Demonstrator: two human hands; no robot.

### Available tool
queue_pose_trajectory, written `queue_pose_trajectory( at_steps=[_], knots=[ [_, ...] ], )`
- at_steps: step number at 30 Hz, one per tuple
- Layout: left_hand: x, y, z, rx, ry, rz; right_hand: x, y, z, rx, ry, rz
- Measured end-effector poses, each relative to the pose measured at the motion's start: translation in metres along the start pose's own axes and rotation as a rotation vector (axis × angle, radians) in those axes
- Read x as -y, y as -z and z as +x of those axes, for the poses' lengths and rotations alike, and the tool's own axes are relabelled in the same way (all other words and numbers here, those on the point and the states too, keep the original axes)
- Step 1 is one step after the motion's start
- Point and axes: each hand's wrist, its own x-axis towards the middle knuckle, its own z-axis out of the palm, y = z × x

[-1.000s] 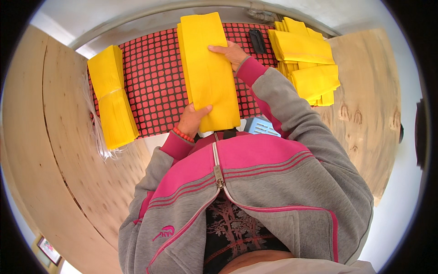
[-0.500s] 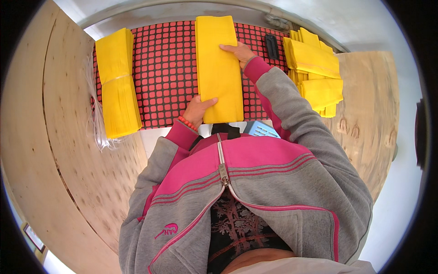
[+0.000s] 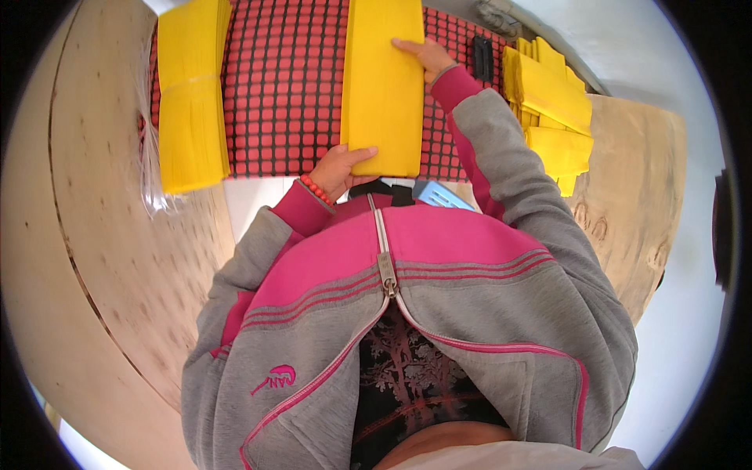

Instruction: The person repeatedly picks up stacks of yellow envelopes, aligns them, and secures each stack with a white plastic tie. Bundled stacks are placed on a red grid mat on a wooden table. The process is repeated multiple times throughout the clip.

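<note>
A flat stack of folded yellow cloth [image 3: 384, 94] lies lengthwise in front of me on a red-and-black checked table cover [image 3: 282, 94]. My left hand [image 3: 338, 168] grips its near left corner, thumb on top and fingers hidden at the side or beneath. Farther up, my right hand [image 3: 427, 56] holds the right edge, with the thumb pressed on the upper face and the other fingers mostly out of sight. The far end of the stack is cut off by the picture's top edge.
At the left stands a tied yellow cloth bundle [image 3: 192, 117], with clear plastic strands [image 3: 153, 176] beside it. Crisscrossed yellow bundles [image 3: 552, 98] sit at the right near a black oblong object [image 3: 482, 59]. Wooden boards [image 3: 110, 204] flank the left; a wooden surface [image 3: 634, 172] the right.
The view has shifted, so the table and cloth appear higher in the picture. Both hands keep their hold on the yellow stack in nearly the same places.
</note>
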Motion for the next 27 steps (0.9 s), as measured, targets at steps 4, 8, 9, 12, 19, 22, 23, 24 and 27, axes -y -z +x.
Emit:
queue_pose_trajectory(
  at_steps=[4,8,9,12,19,22,23,24,27],
  knots=[
    [0.011,-0.002,-0.016,0.017,0.166,-0.093,-0.009,0.010,0.017,0.073,0.008,0.013],
    [0.020,-0.002,-0.013,0.061,0.188,-0.180,-0.014,0.017,0.024,0.066,-0.010,-0.013],
    [0.022,0.000,-0.012,0.072,0.194,-0.189,-0.014,0.017,0.024,0.057,-0.012,-0.006],
    [0.027,0.005,-0.010,0.102,0.220,-0.237,-0.013,0.015,0.021,0.061,0.014,-0.008],
    [0.040,0.013,-0.006,0.035,0.287,-0.275,-0.010,0.008,0.014,0.096,0.000,0.124],
    [0.042,0.017,-0.007,0.029,0.262,-0.269,-0.011,0.008,0.013,0.091,0.011,0.098],
    [0.042,0.019,-0.008,0.044,0.255,-0.272,-0.011,0.008,0.014,0.094,0.016,0.089],
    [0.042,0.020,-0.008,0.053,0.247,-0.271,-0.012,0.008,0.015,0.096,0.016,0.106],
    [0.041,0.024,-0.010,0.064,0.231,-0.294,-0.014,0.009,0.019,0.111,0.027,0.141]
  ],
)
